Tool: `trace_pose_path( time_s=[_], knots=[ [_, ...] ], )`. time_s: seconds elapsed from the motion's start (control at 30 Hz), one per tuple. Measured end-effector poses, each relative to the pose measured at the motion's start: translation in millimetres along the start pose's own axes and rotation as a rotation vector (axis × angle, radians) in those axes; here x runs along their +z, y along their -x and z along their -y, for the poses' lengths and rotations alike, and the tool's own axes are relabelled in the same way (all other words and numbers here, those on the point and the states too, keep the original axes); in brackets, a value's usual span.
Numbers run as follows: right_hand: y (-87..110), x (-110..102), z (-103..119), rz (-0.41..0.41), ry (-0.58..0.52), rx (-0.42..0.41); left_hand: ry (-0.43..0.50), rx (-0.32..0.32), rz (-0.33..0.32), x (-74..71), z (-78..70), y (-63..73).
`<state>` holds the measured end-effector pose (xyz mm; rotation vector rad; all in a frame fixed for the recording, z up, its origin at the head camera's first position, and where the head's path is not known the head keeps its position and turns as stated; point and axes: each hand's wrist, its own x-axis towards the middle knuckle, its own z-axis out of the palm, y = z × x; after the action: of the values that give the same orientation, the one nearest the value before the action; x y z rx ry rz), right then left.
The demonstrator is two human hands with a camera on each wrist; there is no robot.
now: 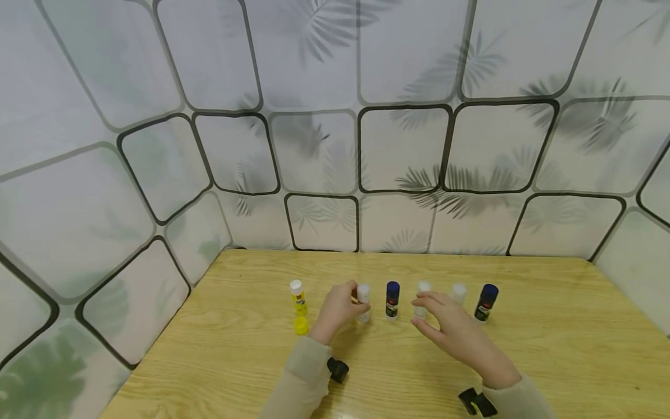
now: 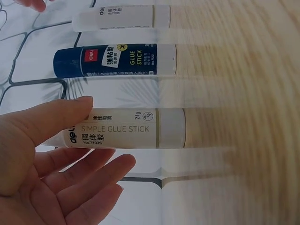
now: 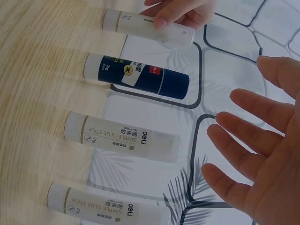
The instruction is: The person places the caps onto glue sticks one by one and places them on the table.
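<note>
My left hand (image 1: 337, 309) has its thumb and fingers around the upper part of a white glue stick (image 2: 136, 127), which stands upright on the table. My right hand (image 1: 454, 327) is spread, fingers loosely bent and holding nothing, just in front of another white glue stick (image 3: 119, 137). Between the two hands stands a dark blue glue stick (image 1: 392, 301). In the right wrist view, the right palm (image 3: 276, 178) faces the row of sticks, with a gap before their caps.
A yellow glue stick with a white top (image 1: 298, 297) stands at the left, a yellow cap (image 1: 300, 326) before it. To the right are a third white glue stick (image 1: 459, 292) and a tilted-looking dark blue one (image 1: 487, 302). A patterned backdrop (image 1: 324, 221) rises behind the wooden table (image 1: 220, 361).
</note>
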<state>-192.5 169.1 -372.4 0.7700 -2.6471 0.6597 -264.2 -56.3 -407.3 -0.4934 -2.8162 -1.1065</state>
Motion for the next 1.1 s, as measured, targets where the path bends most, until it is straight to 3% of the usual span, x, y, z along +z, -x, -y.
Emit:
trace_pose_path(
  time_s=[0.3,0.63,0.87,1.1],
  knots=[
    [0.4,-1.4,-0.4,0.001,-0.001,-0.007,-0.046,-0.017,-0.018,-11.1,-6.6,2.3],
    [-0.4,1.2,-2.0,-0.004,0.002,-0.022,-0.097,0.064,-0.207,-48.4,-17.9,20.2],
    [0.0,1.2,-0.5,-0.008,-0.004,-0.025,-0.109,0.055,-0.317,-71.2,-7.5,37.0],
    [0.1,0.8,0.7,-0.013,-0.006,-0.03,-0.078,-0.027,-0.399,-91.6,15.8,41.7]
  ],
)
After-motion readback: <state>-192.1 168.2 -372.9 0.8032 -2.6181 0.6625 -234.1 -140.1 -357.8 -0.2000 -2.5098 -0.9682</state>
